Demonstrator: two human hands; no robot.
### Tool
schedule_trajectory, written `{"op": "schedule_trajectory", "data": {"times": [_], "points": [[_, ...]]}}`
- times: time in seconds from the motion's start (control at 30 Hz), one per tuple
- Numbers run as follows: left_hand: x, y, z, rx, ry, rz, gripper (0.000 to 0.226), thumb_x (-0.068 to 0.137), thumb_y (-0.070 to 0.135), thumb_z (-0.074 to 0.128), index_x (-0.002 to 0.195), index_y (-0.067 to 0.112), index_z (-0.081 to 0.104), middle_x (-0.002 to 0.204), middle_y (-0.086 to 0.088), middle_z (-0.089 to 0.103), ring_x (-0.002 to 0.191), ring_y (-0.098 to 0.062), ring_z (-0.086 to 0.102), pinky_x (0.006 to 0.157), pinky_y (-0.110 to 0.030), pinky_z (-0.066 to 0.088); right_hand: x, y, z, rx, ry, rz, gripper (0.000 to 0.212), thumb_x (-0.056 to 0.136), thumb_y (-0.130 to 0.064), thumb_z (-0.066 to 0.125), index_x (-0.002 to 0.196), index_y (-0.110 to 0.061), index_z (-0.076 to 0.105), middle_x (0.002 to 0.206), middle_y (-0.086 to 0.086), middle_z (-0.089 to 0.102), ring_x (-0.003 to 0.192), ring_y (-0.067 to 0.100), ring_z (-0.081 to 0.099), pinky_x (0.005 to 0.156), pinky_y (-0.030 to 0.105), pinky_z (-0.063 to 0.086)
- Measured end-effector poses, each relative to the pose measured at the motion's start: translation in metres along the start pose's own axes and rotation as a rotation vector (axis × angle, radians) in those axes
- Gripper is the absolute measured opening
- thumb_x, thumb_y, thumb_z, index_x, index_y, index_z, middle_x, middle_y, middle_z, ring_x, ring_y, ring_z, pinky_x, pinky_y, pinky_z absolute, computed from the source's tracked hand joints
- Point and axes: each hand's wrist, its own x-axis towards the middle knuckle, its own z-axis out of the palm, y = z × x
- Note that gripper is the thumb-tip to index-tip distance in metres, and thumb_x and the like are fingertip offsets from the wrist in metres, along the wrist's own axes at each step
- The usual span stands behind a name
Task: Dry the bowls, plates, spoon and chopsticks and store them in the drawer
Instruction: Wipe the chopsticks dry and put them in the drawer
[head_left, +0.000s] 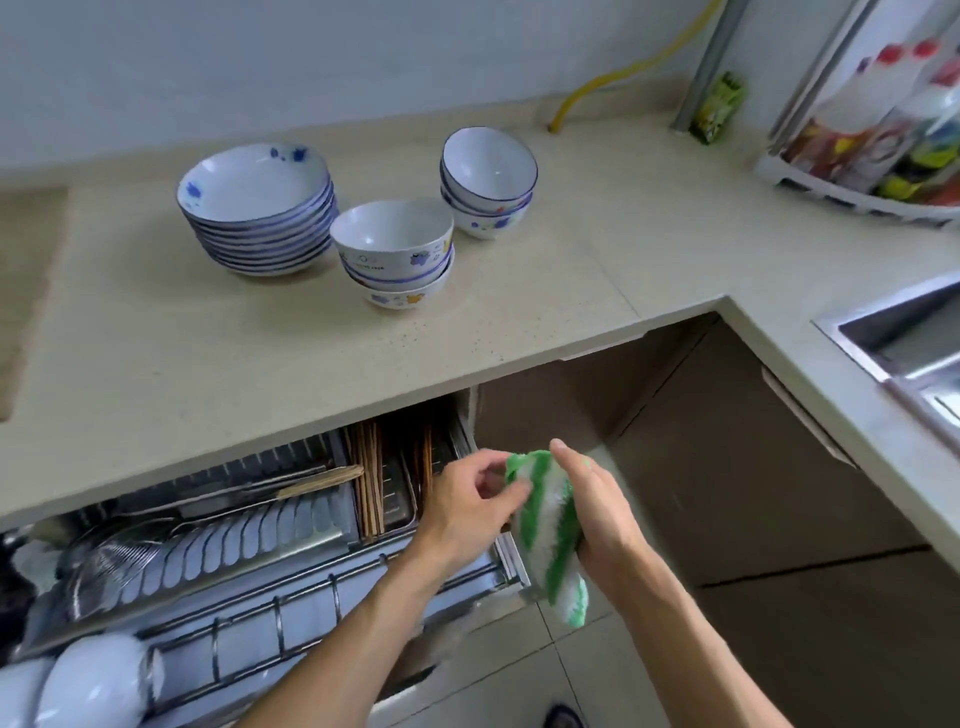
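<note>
The drawer (322, 525) is pulled out below the counter (363, 364), presumably so that dried pieces can be dropped straight in, and it serves here as the landmark. Over its right front corner a green-and-white cloth (550, 525) is held upright by the right hand (597, 512), whose fingers are wrapped round the cloth's far side with the thumb up along its top edge. The left hand (470, 504) is placed just beside the cloth, above the drawer's right end; its fingertips are curled against the cloth's left edge, though whether the cloth is pinched or only touched cannot be told. The cloth appears to be being gathered or refolded, probably so that a fresh face is ready for the next piece. At the drawer's right end, chopsticks (370, 483) are laid lengthwise in a narrow tray, which suggests that part is already stored. White bowls (88, 686) are seen inverted at the drawer's front left, likely to drain. Above and behind the drawer, on the counter, a stack of plates (254, 208) and two stacks of bowls (392, 252) (488, 179) are left standing, apparently not yet stored. No spoon can be made out with certainty. A sink (898, 343) is set well to the drawer's right.
</note>
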Motion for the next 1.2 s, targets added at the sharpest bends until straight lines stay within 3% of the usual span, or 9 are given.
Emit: {"op": "schedule_trajectory", "data": {"times": [0.1, 0.2, 0.3, 0.4, 0.53, 0.63, 0.77, 0.93, 1.2], "points": [[0.0, 0.034, 0.035, -0.018, -0.026, -0.003, 0.008, 0.088, 0.014, 0.073, 0.094, 0.017, 0.076, 0.08, -0.001, 0.075, 0.078, -0.021, 0.072, 0.072, -0.049, 0.061, -0.021, -0.014, -0.05, 0.018, 0.044, -0.069, 0.062, 0.062, -0.047, 0.074, 0.117, -0.022, 0.063, 0.113, 0.009, 0.071, 0.103, 0.027, 0.07, 0.098, 0.053, 0.053], [0.003, 0.067, 0.078, -0.054, -0.055, -0.001, 0.01, 0.086, 0.007, 0.071, 0.091, 0.016, 0.076, 0.079, -0.003, 0.075, 0.076, -0.021, 0.071, 0.068, -0.043, 0.063, -0.041, -0.024, -0.106, 0.043, 0.06, -0.151, 0.061, 0.066, -0.021, 0.074, 0.124, -0.031, 0.058, 0.107, 0.009, 0.073, 0.097, 0.029, 0.072, 0.09, 0.048, 0.057], [0.012, 0.101, 0.137, -0.061, -0.123, 0.013, 0.011, 0.086, 0.006, 0.071, 0.088, 0.016, 0.075, 0.078, -0.003, 0.074, 0.075, -0.019, 0.068, 0.068, -0.041, 0.061, -0.055, -0.037, -0.173, 0.075, 0.089, -0.22, 0.039, 0.08, -0.004, 0.075, 0.114, -0.019, 0.065, 0.098, 0.016, 0.075, 0.09, 0.033, 0.073, 0.08, 0.042, 0.058], [0.021, 0.128, 0.204, -0.05, -0.188, 0.038, 0.01, 0.086, 0.007, 0.071, 0.09, 0.015, 0.075, 0.083, -0.006, 0.076, 0.08, -0.024, 0.072, 0.075, -0.046, 0.061, -0.063, -0.045, -0.241, 0.069, 0.194, -0.243, 0.015, 0.086, -0.008, 0.075, 0.098, -0.013, 0.068, 0.093, 0.018, 0.074, 0.088, 0.037, 0.073, 0.082, 0.048, 0.058], [0.025, 0.172, 0.294, -0.025, -0.241, 0.034, 0.008, 0.087, 0.004, 0.071, 0.094, 0.007, 0.074, 0.087, -0.016, 0.075, 0.079, -0.03, 0.07, 0.076, -0.046, 0.061, -0.076, -0.064, -0.325, 0.089, 0.302, -0.245, 0.018, 0.088, -0.014, 0.074, 0.101, -0.006, 0.065, 0.09, 0.015, 0.075, 0.081, 0.031, 0.074, 0.078, 0.044, 0.06], [0.033, 0.202, 0.355, 0.028, -0.312, 0.059, 0.011, 0.081, 0.015, 0.075, 0.091, 0.012, 0.074, 0.076, -0.001, 0.072, 0.073, -0.022, 0.069, 0.077, -0.05, 0.061, -0.077, -0.078, -0.383, 0.062, 0.44, -0.293, 0.008, 0.091, -0.023, 0.07, 0.095, -0.015, 0.069, 0.085, 0.008, 0.075, 0.078, 0.027, 0.073, 0.073, 0.041, 0.06], [0.042, 0.232, 0.41, 0.063, -0.423, 0.066, 0.008, 0.09, 0.011, 0.07, 0.098, 0.01, 0.07, 0.077, -0.005, 0.071, 0.059, -0.012, 0.067, 0.058, -0.03, 0.058, -0.071, -0.084, -0.438, 0.073, 0.564, -0.323, 0.016, 0.093, -0.037, 0.066, 0.088, -0.024, 0.073, 0.081, 0.009, 0.074, 0.076, 0.036, 0.07, 0.071, 0.05, 0.057], [0.074, 0.25, 0.451, 0.173, -0.686, 0.035, 0.019, 0.094, 0.031, 0.066, 0.102, 0.014, 0.068, 0.084, -0.002, 0.071, 0.069, -0.014, 0.069, 0.06, -0.026, 0.055, -0.058, -0.08, -0.496, 0.184, 0.806, -0.286, 0.018, 0.098, -0.027, 0.062, 0.087, -0.018, 0.072, 0.076, 0.006, 0.073, 0.067, 0.019, 0.065, 0.063, 0.035, 0.05], [0.158, 0.24, 0.534, 0.875, -0.608, 0.341, 0.022, 0.092, 0.034, 0.06, 0.11, 0.023, 0.064, 0.105, 0.004, 0.069, 0.097, -0.016, 0.063, 0.086, -0.033, 0.052, -0.018, -0.076, -0.547, 0.209, 0.988, -0.187, 0.018, 0.099, -0.027, 0.061, 0.086, -0.018, 0.071, 0.078, 0.001, 0.074, 0.073, 0.02, 0.068, 0.064, 0.03, 0.049]]}}
